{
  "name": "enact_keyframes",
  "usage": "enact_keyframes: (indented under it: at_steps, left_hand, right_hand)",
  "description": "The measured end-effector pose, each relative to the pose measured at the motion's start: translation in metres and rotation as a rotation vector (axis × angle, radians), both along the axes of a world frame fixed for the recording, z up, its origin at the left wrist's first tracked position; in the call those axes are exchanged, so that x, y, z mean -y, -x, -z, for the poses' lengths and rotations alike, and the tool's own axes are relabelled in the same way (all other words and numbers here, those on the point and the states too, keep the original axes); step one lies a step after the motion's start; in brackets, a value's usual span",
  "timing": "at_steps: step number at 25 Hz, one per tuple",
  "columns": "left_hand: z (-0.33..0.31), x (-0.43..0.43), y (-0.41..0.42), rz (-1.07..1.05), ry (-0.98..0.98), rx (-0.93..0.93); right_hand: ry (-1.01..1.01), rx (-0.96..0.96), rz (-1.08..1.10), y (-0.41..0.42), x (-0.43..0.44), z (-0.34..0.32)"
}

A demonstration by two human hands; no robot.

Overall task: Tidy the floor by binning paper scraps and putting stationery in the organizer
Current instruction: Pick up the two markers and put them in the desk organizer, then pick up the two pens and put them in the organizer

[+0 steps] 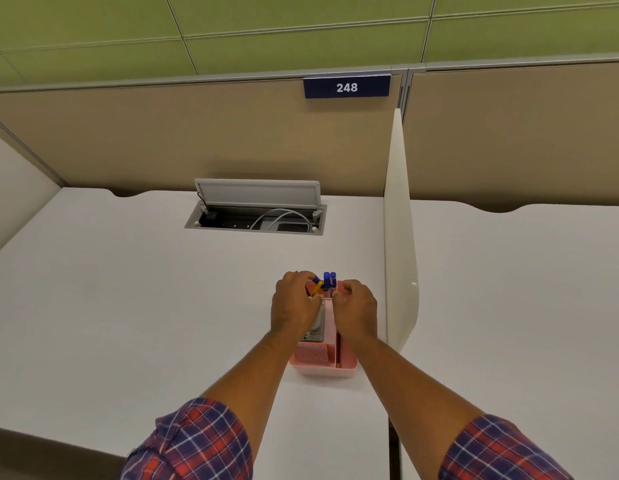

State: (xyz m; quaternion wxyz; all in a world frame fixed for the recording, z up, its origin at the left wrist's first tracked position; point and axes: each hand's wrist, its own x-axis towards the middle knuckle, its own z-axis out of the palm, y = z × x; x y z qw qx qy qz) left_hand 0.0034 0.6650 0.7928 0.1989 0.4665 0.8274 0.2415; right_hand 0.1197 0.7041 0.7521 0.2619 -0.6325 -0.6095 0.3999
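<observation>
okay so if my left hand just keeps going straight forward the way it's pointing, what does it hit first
Probably the blue-capped pens standing in the pink organizer; the left hand is already right beside them. Depth is hard to judge from this view.

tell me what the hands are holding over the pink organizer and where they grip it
The left hand pinches a yellow pen near its lower end, above the pink organizer. The right hand is curled at the organizer's middle divider; whether it grips anything cannot be told.

Pink organizer (323, 367) on the white surface (145, 306)
Blue-capped pens (330, 280) stand upright at its far end; a yellow pencil (317, 288) leans left beside them.
</observation>
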Motion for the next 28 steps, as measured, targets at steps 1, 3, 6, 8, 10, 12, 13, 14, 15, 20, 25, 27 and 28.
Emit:
enact_keyframes:
  at_steps: [1, 3, 6, 8, 10, 12, 13, 14, 15, 20, 25, 27, 28]
  left_hand:
    - [-0.001, 0.009, -0.001, 0.013, -0.002, -0.036]
    - [-0.004, 0.031, -0.003, 0.029, -0.003, -0.089]
    - [-0.007, 0.077, -0.004, 0.089, -0.001, -0.138]
    - [-0.008, 0.108, -0.003, 0.142, -0.001, -0.161]
    - [-0.012, 0.152, -0.001, 0.19, -0.007, -0.191]
    - [-0.013, 0.197, 0.0, 0.227, -0.009, -0.233]
    - [-0.013, 0.221, 0.002, 0.249, -0.005, -0.258]
    - [-0.012, 0.249, 0.006, 0.277, 0.005, -0.294]
    - [-0.012, 0.274, 0.01, 0.305, 0.014, -0.331]
    - [-0.007, 0.378, 0.016, 0.421, 0.035, -0.337]
    - [0.013, 0.46, -0.007, 0.518, 0.07, -0.334]
    - [0.031, 0.489, -0.023, 0.542, 0.103, -0.339]
    - [0.04, 0.501, -0.031, 0.545, 0.119, -0.332]
  right_hand:
    - [-0.02, 0.021, -0.017, -0.002, 0.01, -0.001]
    - [-0.063, 0.082, -0.043, -0.008, 0.032, -0.004]
    - [-0.165, 0.186, -0.108, -0.017, 0.081, -0.008]
    - [-0.214, 0.213, -0.132, -0.024, 0.115, -0.015]
    - [-0.322, 0.259, -0.167, -0.029, 0.16, -0.022]
    - [-0.405, 0.344, -0.168, -0.032, 0.206, -0.026]
    - [-0.421, 0.395, -0.166, -0.032, 0.23, -0.027]
    - [-0.422, 0.443, -0.159, -0.031, 0.259, -0.029]
    - [-0.412, 0.486, -0.156, -0.032, 0.284, -0.03]
    - [-0.327, 0.61, -0.153, -0.058, 0.397, -0.028]
    - [-0.262, 0.734, -0.151, -0.105, 0.49, -0.013]
    - [-0.206, 0.727, -0.156, -0.129, 0.529, 0.006]
    - [-0.192, 0.719, -0.159, -0.14, 0.545, 0.015]
